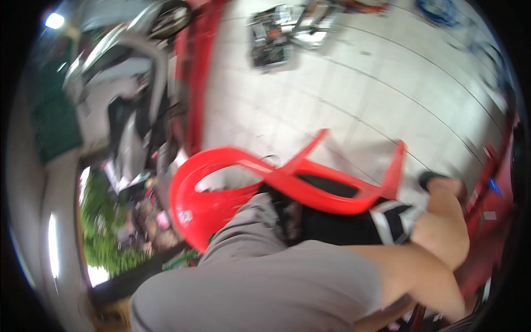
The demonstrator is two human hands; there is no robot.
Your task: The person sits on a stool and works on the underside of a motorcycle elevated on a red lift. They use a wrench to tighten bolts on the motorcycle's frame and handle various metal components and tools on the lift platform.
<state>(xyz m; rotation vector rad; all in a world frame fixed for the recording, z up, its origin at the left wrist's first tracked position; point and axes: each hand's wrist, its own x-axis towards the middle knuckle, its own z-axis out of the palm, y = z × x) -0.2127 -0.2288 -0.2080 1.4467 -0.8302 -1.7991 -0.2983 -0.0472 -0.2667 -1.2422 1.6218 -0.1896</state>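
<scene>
Neither my left hand nor my right hand shows. A person in a grey short-sleeved top fills the lower middle; whether this is my own body I cannot tell. A bare, bent arm comes out of the sleeve, and its hand is hidden. Against the body stands a red plastic chair, lying sideways in the tilted picture. Black shorts with white stripes and a bent bare leg show beside the chair's arm. A dark sandal is on the foot. Motion blurs much of the picture.
Pale tiles cover the floor. On them lie a tray of tools and a coil of blue cable or hose. A grey motorcycle stands at the left near a red frame. Greenery shows through an opening.
</scene>
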